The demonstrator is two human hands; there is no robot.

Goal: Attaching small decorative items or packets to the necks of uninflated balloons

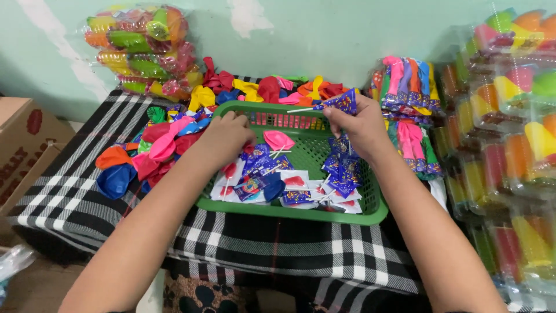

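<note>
A green plastic basket (292, 214) sits on a black-and-white checked cloth (263, 243). Inside lie several small blue wrapped packets with white sticks (341, 171), red heart shapes and a pink balloon (278, 139). My left hand (227, 134) reaches into the basket's left side, knuckles up, fingers curled down among the items; what it touches is hidden. My right hand (360, 123) is raised over the basket's far right corner, pinching a blue wrapped packet on a white stick (339, 103).
Loose balloons (152, 152) in many colours are heaped left of and behind the basket. A clear bag of coloured toys (142, 49) leans on the green wall. Bundled balloon strips (408, 87) and stacked packaged items (515, 145) stand right. A cardboard box (26, 145) sits far left.
</note>
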